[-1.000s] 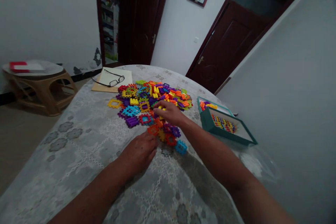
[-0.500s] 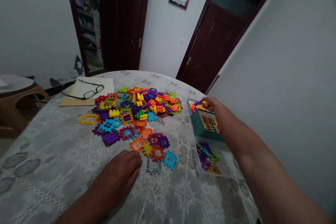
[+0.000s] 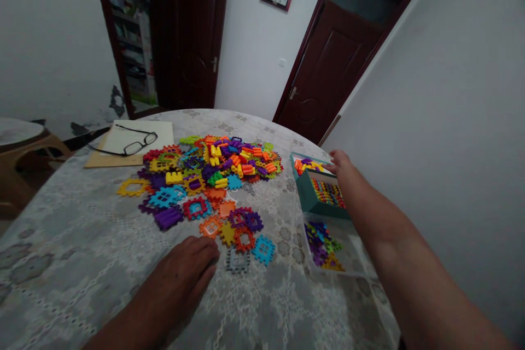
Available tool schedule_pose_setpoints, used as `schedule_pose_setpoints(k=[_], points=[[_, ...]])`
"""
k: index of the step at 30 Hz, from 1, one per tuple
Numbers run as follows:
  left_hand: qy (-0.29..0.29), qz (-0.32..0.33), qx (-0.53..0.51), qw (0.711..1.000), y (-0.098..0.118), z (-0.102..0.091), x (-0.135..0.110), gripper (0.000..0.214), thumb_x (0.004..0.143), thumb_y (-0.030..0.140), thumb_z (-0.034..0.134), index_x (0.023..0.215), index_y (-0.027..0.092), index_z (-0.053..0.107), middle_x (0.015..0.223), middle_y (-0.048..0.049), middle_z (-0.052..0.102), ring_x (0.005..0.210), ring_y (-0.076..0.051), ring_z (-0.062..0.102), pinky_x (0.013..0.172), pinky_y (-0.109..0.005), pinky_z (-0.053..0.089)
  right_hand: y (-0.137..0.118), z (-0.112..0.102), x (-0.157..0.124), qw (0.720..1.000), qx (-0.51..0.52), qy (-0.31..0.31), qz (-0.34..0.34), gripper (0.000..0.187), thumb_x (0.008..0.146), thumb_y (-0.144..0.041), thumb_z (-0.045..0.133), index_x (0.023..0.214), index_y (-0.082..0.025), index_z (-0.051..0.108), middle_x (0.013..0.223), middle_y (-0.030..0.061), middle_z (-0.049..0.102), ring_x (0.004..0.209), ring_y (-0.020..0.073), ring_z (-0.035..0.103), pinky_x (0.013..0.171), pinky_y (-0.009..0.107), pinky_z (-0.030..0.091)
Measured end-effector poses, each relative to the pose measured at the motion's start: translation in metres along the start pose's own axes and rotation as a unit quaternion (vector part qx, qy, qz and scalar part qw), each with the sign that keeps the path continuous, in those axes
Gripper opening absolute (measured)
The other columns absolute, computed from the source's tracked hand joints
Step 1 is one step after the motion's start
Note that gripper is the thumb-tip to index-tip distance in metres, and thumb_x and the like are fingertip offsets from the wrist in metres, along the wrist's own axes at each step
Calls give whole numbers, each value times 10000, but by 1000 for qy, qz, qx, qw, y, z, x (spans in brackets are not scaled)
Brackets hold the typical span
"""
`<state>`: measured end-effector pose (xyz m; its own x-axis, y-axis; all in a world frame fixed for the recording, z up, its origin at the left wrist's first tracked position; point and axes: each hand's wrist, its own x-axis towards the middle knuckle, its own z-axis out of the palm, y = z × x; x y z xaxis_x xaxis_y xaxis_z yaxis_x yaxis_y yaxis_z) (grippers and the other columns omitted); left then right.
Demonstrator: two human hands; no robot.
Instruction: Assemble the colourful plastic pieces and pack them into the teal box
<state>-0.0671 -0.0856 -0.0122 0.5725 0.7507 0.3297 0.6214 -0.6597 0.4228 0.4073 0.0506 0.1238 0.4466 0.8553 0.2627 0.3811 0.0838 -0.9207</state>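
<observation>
My right hand (image 3: 338, 162) is over the far compartment of the teal box (image 3: 308, 194), its fingers apart and nothing seen between them. Orange, purple and yellow plastic pieces (image 3: 307, 165) lie in that compartment beneath the fingertips. On the tablecloth, my left hand (image 3: 191, 260) rests palm down with loosely bent fingers and holds nothing visible. Just beyond its fingertips lies an orange window-shaped building piece (image 3: 210, 227). A grey square piece (image 3: 238, 260) and a blue one (image 3: 263, 250) sit to its right. Farther back spreads a heap of colourful interlocking pieces (image 3: 229, 161).
Rows of coloured beads (image 3: 328, 192) fill the box's nearer part. In front stands a clear plastic tray (image 3: 348, 272) with purple, green and yellow pieces. Eyeglasses (image 3: 133, 147) lie on paper (image 3: 164, 128) at the back left. A stool (image 3: 30, 145) stands left of the table.
My right hand has let go of the yellow and purple pieces, which now lie in the box, and its fingers have opened. My left hand stays in place; the view has shifted slightly.
</observation>
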Motion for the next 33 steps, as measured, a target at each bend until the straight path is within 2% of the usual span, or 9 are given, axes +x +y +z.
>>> schedule_pose_setpoints(k=[6, 10, 12, 14, 18, 21, 24, 30, 33], points=[[-61, -22, -15, 998, 7, -5, 3, 212, 999, 163, 494, 1028, 208, 699, 1103, -90, 727, 1052, -256, 652, 971, -415, 537, -23, 49, 28, 992, 31, 5, 119, 121, 791, -186, 627, 882, -218, 553, 897, 42, 584, 816, 182, 627, 739, 322, 615], [-70, -18, -9, 997, 10, -8, 3, 121, 979, 165, 563, 994, 201, 677, 1098, -93, 714, 1050, -249, 639, 968, -385, 522, -38, 104, -5, 985, 54, -127, 107, 108, 794, -168, 697, 893, -178, 655, 966, 78, 676, 853, 177, 677, 766, 301, 612], [-75, -15, 2, 997, 10, -7, 3, 106, 983, 169, 573, 980, 199, 674, 1091, -89, 714, 1033, -244, 641, 963, -380, 520, -49, 130, -39, 966, 19, -251, 50, 128, 810, -198, 756, 930, -168, 722, 961, 87, 718, 861, 192, 686, 779, 318, 610], [-71, -10, 21, 997, 10, -5, 2, 95, 982, 178, 585, 973, 198, 677, 1089, -89, 715, 1026, -247, 644, 952, -383, 521, -61, 156, -78, 928, -58, -366, -45, 152, 852, -246, 776, 988, -179, 769, 932, 74, 740, 846, 198, 681, 812, 345, 608], [-59, -10, 41, 997, 12, -3, 3, 92, 981, 226, 617, 992, 189, 700, 1114, -100, 733, 1067, -271, 664, 961, -393, 530, -78, 212, -151, 799, -144, -494, -311, 260, 967, -222, 681, 1214, -233, 761, 1223, 81, 753, 1137, 237, 695, 1055, 436, 552], [-67, -16, 41, 997, 12, -2, 4, 97, 962, 222, 631, 954, 184, 721, 1087, -99, 760, 1082, -281, 686, 993, -395, 529, -77, 256, -188, 723, -176, -516, -425, 351, 972, -138, 664, 1312, -199, 723, 1433, 138, 668, 1334, 262, 623, 1160, 450, 482], [-84, -28, 37, 995, 12, -1, 3, 101, 929, 202, 639, 950, 190, 737, 1059, -90, 785, 1017, -277, 716, 949, -389, 548, -69, 293, -208, 694, -230, -509, -454, 417, 965, -119, 671, 1380, -160, 686, 1453, 164, 648, 1325, 274, 621, 1164, 426, 469], [-82, -46, 38, 995, 12, -2, 3, 159, 914, 209, 646, 1020, 184, 761, 1088, -100, 803, 1021, -294, 738, 957, -404, 561, -63, 319, -218, 672, -305, -500, -453, 351, 959, -160, 693, 1307, -164, 731, 1275, 146, 712, 1185, 264, 657, 1056, 367, 499], [-83, -43, 42, 995, 15, -5, 3, 142, 926, 199, 632, 994, 180, 755, 1063, -101, 799, 1000, -290, 736, 946, -408, 563, -59, 317, -218, 700, -291, -506, -411, 324, 960, -123, 623, 1249, -178, 758, 1198, 118, 747, 1079, 233, 692, 969, 327, 525]])
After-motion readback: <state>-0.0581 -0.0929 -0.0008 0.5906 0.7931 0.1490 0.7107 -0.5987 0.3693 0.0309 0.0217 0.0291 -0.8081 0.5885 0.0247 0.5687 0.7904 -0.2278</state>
